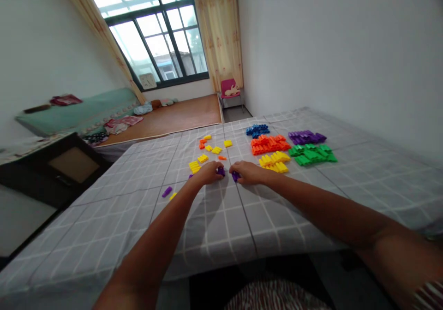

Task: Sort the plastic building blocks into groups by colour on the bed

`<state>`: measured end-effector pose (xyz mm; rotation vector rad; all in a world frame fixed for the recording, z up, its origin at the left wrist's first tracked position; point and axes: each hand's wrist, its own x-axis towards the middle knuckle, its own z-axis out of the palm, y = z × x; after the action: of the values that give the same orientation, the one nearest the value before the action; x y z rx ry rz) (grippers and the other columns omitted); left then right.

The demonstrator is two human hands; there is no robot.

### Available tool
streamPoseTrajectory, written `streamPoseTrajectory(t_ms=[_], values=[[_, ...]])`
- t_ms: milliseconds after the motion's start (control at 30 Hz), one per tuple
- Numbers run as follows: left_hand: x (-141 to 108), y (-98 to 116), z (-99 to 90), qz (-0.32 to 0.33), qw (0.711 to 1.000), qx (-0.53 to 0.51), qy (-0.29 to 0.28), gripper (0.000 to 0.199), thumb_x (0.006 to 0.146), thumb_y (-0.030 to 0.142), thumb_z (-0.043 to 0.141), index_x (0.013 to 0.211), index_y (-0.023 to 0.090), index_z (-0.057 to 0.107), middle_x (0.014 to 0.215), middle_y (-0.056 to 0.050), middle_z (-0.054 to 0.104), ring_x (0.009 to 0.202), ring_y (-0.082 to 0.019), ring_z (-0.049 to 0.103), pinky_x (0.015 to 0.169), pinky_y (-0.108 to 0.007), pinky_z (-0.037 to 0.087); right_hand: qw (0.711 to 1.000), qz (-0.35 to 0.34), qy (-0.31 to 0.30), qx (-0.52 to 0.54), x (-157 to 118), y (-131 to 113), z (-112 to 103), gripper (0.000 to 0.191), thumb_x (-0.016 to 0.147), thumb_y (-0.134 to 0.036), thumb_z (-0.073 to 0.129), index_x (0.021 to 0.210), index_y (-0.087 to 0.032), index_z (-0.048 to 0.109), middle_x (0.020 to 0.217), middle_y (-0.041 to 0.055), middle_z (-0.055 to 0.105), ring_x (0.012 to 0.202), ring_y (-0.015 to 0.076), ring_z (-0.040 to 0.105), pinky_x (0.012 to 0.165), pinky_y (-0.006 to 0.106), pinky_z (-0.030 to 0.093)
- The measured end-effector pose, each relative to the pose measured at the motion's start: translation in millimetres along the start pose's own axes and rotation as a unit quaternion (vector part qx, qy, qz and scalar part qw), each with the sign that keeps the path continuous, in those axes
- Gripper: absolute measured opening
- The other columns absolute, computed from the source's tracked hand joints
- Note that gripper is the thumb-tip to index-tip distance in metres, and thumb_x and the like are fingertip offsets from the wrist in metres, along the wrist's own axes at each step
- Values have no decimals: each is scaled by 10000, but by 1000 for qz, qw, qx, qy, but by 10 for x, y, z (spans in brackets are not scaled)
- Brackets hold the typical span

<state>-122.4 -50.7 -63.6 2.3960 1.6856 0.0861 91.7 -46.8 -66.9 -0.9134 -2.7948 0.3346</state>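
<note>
Close together over the middle of the checked cloth are my two hands. My left hand (208, 172) is closed around small purple plastic pieces (220, 171), partly hidden by the fingers. Opposite it, my right hand (248, 172) grips another purple plastic piece (236, 176) at its fingertips. Beyond my left hand lie loose yellow pieces (194, 167) and a small orange piece (222, 157). A single purple piece (167, 192) rests to the left, near a yellow one (173, 196) partly covered by my left forearm. The exact kind of these pieces is too small to tell.
Grouped by colour at the right are blue (257, 130), orange (270, 144), yellow (275, 162), purple (306, 137) and green pieces (313, 154). The grey checked cloth (114, 217) covers the surface. A wall (328, 61) borders the right; a dark cabinet (48, 176) stands left.
</note>
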Motion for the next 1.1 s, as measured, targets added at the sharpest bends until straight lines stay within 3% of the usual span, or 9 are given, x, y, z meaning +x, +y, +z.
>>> streamPoseTrajectory(t_ms=[100, 233, 300, 400, 500, 667, 900, 1000, 1100], values=[[75, 3, -38, 22, 999, -6, 28, 472, 707, 178, 666, 1176, 183, 611, 1119, -80, 678, 885, -193, 669, 820, -291, 517, 998, -28, 48, 18, -160, 217, -284, 465, 686, -50, 621, 1143, -139, 624, 1101, 115, 653, 1022, 218, 594, 875, 311, 451], [332, 156, -139, 61, 994, -35, 81, 436, 718, 168, 639, 1152, 200, 608, 1108, -67, 666, 896, -182, 671, 841, -299, 525, 989, 44, 139, 23, -612, 1002, -815, 477, 664, -59, 622, 1129, -163, 628, 1128, 83, 658, 1021, 197, 600, 887, 295, 458], [500, 353, -209, 81, 990, -47, 102, 413, 733, 195, 638, 1145, 206, 607, 1094, -60, 663, 898, -178, 667, 852, -310, 526, 975, 140, 170, 34, -930, 1534, -1057, 471, 675, -81, 608, 1136, -176, 623, 1089, 60, 676, 949, 177, 626, 828, 268, 482], [792, 773, -317, 110, 986, -61, 107, 387, 761, 249, 641, 1145, 208, 607, 1107, -56, 664, 930, -183, 654, 859, -321, 528, 950, 262, 164, 43, -1387, 2281, -1282, 493, 669, -110, 610, 1158, -177, 615, 1091, 56, 688, 906, 176, 644, 770, 251, 500], [1140, 1248, -396, 135, 984, -49, 104, 360, 773, 262, 647, 1129, 211, 621, 1113, -53, 674, 996, -200, 636, 894, -333, 513, 941, 311, 128, 46, -1667, 2769, -1335, 551, 641, -88, 603, 1188, -149, 606, 1174, 90, 668, 940, 193, 651, 781, 253, 507], [1807, 1867, -387, 170, 979, -17, 114, 349, 766, 244, 662, 1110, 195, 637, 1113, -62, 675, 1048, -220, 614, 955, -353, 480, 961, 262, 65, 58, -1700, 3046, -1268, 665, 634, -81, 621, 1293, -135, 550, 1222, 109, 656, 1071, 217, 623, 883, 278, 488], [2462, 2213, -88, 151, 985, -25, 85, 382, 749, 251, 686, 1117, 161, 638, 1075, -74, 683, 1018, -216, 625, 937, -340, 486, 977, 206, 48, 39, -1633, 3168, -1174, 720, 637, -111, 660, 1343, -149, 522, 1268, 100, 636, 1176, 244, 568, 1006, 334, 421], [2573, 2281, 26, 136, 988, -21, 70, 401, 751, 248, 688, 1134, 147, 626, 1122, -89, 674, 1045, -217, 620, 935, -327, 482, 972, 193, 118, 59, -1664, 3193, -1136, 708, 685, -176, 661, 1369, -130, 483, 1313, 122, 600, 1173, 240, 565, 995, 346, 435], [2633, 2330, 108, 125, 990, -21, 62, 403, 754, 248, 686, 1142, 156, 625, 1158, -93, 669, 1078, -220, 612, 949, -326, 472, 943, 232, 232, 55, -1674, 3204, -1083, 597, 749, -173, 590, 1337, -131, 500, 1281, 121, 617, 1106, 222, 599, 944, 347, 474]])
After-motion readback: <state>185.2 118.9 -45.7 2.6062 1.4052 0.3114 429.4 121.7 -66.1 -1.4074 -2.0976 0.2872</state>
